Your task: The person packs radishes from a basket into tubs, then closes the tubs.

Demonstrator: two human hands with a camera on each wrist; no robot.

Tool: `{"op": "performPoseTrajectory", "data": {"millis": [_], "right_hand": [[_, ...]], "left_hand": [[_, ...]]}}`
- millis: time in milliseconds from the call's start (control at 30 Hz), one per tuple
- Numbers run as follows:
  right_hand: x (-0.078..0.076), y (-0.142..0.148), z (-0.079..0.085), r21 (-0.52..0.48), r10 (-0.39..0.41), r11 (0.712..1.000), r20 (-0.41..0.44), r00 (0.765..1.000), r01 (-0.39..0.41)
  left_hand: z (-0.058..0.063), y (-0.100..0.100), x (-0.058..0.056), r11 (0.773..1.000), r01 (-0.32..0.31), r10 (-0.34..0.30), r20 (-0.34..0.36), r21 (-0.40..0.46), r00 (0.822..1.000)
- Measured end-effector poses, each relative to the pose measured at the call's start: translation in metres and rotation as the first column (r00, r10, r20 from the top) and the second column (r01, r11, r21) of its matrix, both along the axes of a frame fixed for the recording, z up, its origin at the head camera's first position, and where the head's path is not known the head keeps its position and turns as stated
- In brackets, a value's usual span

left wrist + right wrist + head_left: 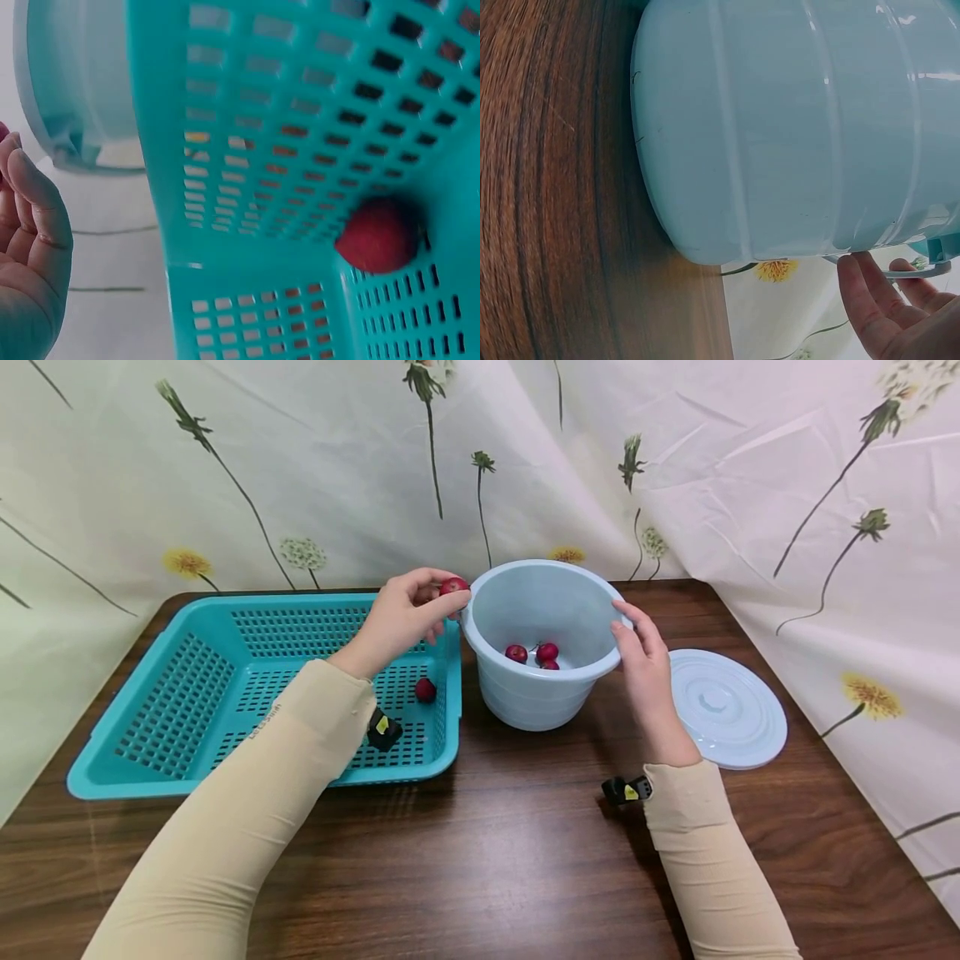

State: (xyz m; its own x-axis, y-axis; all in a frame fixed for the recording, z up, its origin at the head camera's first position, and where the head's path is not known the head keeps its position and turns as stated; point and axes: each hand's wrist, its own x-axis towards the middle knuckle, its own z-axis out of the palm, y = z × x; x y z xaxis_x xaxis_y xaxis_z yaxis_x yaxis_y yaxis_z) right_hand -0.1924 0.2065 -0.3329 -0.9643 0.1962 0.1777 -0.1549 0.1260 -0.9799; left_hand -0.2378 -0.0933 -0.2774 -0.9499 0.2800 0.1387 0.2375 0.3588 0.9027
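My left hand (408, 614) pinches a small red apple (454, 586) between thumb and fingers, at the left rim of a light blue bucket (536, 702). Several small apples (547, 652) lie on the bucket's floor. On the opposite side, my right hand (645, 652) holds the bucket by its rim. Its fingers (859, 300) touch the outer wall by the handle in the right wrist view. Left of the bucket is a turquoise perforated basket (262, 610), with one red apple (381, 235) visible near its right wall. My left forearm covers part of the basket.
A round light blue lid (723, 706) lies flat on the brown wooden table (480, 877), right of the bucket. Behind the table hangs a white cloth (337, 468) with a dandelion print. The basket's right edge stands close to the bucket.
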Motion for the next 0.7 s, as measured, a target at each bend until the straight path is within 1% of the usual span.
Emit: {"op": "performPoseTrajectory", "data": {"millis": [233, 433, 700], "right_hand": [[0.0, 0.001, 0.001, 0.011, 0.006, 1.0, 0.01, 1.0, -0.006], [0.001, 0.001, 0.0, 0.011, -0.002, 1.0, -0.007, 1.0, 0.002], [0.001, 0.0, -0.001, 0.025, -0.005, 1.0, -0.016, 1.0, 0.006]], "left_hand": [[0.006, 0.013, 0.006, 0.999, 0.036, -0.036, 0.001, 0.011, 0.999], [0.009, 0.021, 0.007, 0.997, 0.075, -0.075, 0.001, 0.021, 0.997], [0.016, 0.026, 0.008, 0.997, 0.074, -0.075, 0.02, 0.03, 0.997]]}}
